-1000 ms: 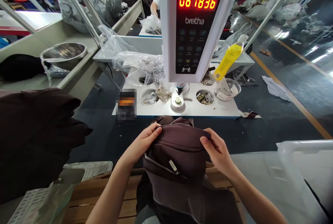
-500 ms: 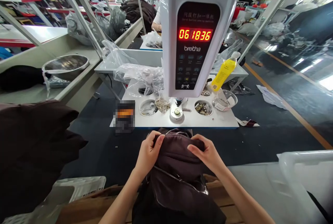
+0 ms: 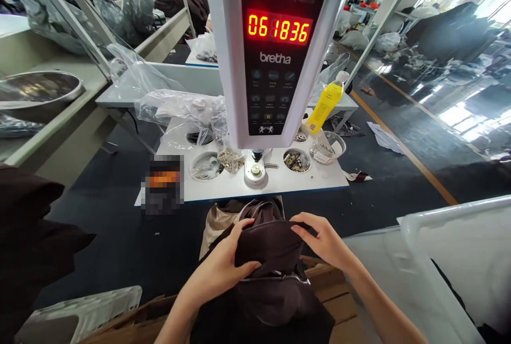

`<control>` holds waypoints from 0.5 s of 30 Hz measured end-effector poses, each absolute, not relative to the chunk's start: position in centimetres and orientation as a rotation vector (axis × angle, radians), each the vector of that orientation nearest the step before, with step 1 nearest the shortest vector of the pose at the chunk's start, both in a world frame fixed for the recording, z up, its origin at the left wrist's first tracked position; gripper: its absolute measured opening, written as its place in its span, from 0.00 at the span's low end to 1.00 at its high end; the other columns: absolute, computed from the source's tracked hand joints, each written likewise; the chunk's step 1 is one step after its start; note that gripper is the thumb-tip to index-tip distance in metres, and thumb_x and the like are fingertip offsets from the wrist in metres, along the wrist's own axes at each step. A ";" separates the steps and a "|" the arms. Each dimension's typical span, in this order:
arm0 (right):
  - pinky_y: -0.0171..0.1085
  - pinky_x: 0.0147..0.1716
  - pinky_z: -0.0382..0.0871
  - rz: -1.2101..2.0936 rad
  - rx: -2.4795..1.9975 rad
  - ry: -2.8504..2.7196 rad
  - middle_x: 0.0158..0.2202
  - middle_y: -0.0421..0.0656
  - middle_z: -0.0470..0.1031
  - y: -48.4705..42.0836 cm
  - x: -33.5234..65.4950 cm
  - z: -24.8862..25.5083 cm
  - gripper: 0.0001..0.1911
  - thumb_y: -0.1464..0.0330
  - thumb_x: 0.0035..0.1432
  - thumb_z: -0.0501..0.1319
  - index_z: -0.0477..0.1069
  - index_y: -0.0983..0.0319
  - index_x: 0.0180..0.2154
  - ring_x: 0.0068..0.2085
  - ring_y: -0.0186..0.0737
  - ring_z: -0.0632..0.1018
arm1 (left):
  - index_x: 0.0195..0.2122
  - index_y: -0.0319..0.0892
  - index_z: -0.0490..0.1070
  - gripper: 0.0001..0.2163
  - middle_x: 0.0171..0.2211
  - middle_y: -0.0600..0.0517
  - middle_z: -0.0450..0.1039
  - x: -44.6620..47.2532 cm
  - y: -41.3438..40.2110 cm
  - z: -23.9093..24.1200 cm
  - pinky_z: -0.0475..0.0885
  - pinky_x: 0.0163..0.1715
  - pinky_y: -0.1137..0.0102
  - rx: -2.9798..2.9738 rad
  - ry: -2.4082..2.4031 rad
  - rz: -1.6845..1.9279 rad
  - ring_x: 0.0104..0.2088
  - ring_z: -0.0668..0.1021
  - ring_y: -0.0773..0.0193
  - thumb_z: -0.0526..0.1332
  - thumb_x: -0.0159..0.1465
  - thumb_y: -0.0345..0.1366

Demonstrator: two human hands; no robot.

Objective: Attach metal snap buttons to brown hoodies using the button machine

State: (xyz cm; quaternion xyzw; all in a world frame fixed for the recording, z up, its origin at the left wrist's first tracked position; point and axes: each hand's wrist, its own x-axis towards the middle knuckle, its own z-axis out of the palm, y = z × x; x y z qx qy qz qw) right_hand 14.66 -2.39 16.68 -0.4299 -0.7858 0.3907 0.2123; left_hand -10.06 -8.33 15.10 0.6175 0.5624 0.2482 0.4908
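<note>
A dark brown garment (image 3: pixel 271 243) with a metal zipper (image 3: pixel 265 278) hangs in front of the table edge, light lining showing at its left. My left hand (image 3: pixel 221 259) grips its left side, thumb spread low across the front and fingers up near the top edge. Between thumb and fingertips, my right hand (image 3: pixel 319 235) pinches the upper right edge. Just beyond the cloth stands a white button-attaching machine (image 3: pixel 223 67) with a lit red display (image 3: pixel 278 27). Its round lower die (image 3: pixel 255 170) lies past the garment, apart from it.
The white table (image 3: pixel 215 192) has cut-out wells with metal fasteners (image 3: pixel 296 161), plastic bags (image 3: pixel 179 109), a clear tub (image 3: pixel 328 147) and a yellow bottle (image 3: pixel 325 105). Dark garments (image 3: pixel 35 221) hang at left. A white bin (image 3: pixel 403 259) stands right; a steel bowl (image 3: pixel 40 93) rests on the left bench.
My left hand has slid lower on the garment, its thumb now further from the fingers. The zipper now lies nearly level, and light lining has come into sight. The view has shifted rightward.
</note>
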 end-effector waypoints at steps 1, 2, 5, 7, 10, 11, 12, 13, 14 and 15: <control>0.35 0.39 0.65 1.015 -1.163 -2.255 0.38 0.43 0.74 -2.7 14.7 16.9 0.10 0.70 0.62 0.50 0.69 0.60 0.42 0.39 0.38 0.73 | 0.57 0.49 0.53 0.29 0.55 0.48 0.64 -9.6 -8.8 14.8 0.64 0.53 0.62 1.533 1.424 0.612 0.53 0.68 0.56 0.62 0.55 0.35; 0.37 0.41 0.64 0.948 -1.130 -2.330 0.40 0.44 0.74 -3.1 14.6 17.0 0.12 0.74 0.61 0.49 0.68 0.60 0.43 0.41 0.38 0.72 | 0.57 0.49 0.53 0.28 0.54 0.48 0.64 -9.1 -9.3 14.4 0.65 0.53 0.61 1.552 1.473 0.633 0.53 0.69 0.56 0.60 0.56 0.34; 0.39 0.42 0.62 0.771 -1.068 -2.454 0.38 0.43 0.73 -4.0 13.7 17.0 0.16 0.81 0.55 0.49 0.67 0.60 0.42 0.40 0.38 0.71 | 0.55 0.48 0.54 0.22 0.49 0.48 0.68 -7.3 -11.0 13.1 0.69 0.47 0.61 1.572 1.566 0.748 0.47 0.73 0.57 0.56 0.59 0.34; 0.38 0.38 0.62 0.665 -1.024 -2.427 0.31 0.42 0.72 -4.4 12.8 16.6 0.15 0.82 0.53 0.48 0.67 0.62 0.36 0.34 0.36 0.69 | 0.55 0.48 0.54 0.22 0.46 0.48 0.70 -6.4 -12.0 12.4 0.70 0.46 0.60 1.614 1.598 0.841 0.45 0.74 0.57 0.55 0.60 0.34; 0.36 0.32 0.59 0.588 -0.909 -2.306 0.22 0.39 0.66 -4.8 11.6 16.1 0.15 0.83 0.52 0.46 0.65 0.62 0.26 0.27 0.33 0.64 | 0.54 0.49 0.56 0.20 0.45 0.48 0.69 -6.1 -13.4 12.1 0.69 0.47 0.60 1.650 1.571 0.945 0.47 0.72 0.58 0.52 0.60 0.28; 0.36 0.32 0.59 0.588 -0.879 -2.256 0.21 0.38 0.64 -5.0 11.3 16.0 0.15 0.84 0.50 0.45 0.64 0.62 0.24 0.26 0.33 0.63 | 0.53 0.49 0.57 0.19 0.45 0.48 0.68 -6.2 -13.9 12.1 0.69 0.48 0.60 1.652 1.544 0.963 0.48 0.71 0.58 0.51 0.60 0.27; 0.37 0.31 0.58 0.595 -0.860 -2.205 0.20 0.38 0.62 -5.2 11.1 16.1 0.15 0.84 0.49 0.45 0.62 0.62 0.23 0.25 0.33 0.62 | 0.51 0.50 0.58 0.19 0.47 0.48 0.67 -6.3 -14.4 12.2 0.68 0.50 0.60 1.662 1.512 0.973 0.50 0.70 0.58 0.50 0.60 0.26; 0.37 0.31 0.58 0.602 -0.851 -2.151 0.19 0.37 0.60 -5.4 10.9 16.1 0.14 0.84 0.47 0.45 0.61 0.61 0.21 0.25 0.32 0.61 | 0.50 0.51 0.59 0.18 0.49 0.49 0.66 -6.5 -14.9 12.3 0.66 0.51 0.59 1.678 1.484 0.971 0.52 0.68 0.58 0.50 0.60 0.26; 0.37 0.31 0.58 0.608 -0.847 -2.091 0.18 0.37 0.58 -5.5 10.7 16.2 0.14 0.84 0.45 0.45 0.59 0.61 0.20 0.24 0.32 0.61 | 0.50 0.52 0.59 0.18 0.51 0.49 0.64 -6.6 -15.4 12.3 0.64 0.53 0.57 1.688 1.470 0.963 0.54 0.67 0.57 0.50 0.60 0.26; 0.37 0.31 0.57 0.613 -0.850 -2.031 0.18 0.37 0.57 -5.7 10.6 16.3 0.13 0.83 0.44 0.45 0.58 0.61 0.19 0.24 0.32 0.60 | 0.50 0.52 0.59 0.19 0.54 0.48 0.61 -6.7 -15.9 12.2 0.62 0.54 0.56 1.684 1.481 0.958 0.56 0.64 0.56 0.51 0.60 0.26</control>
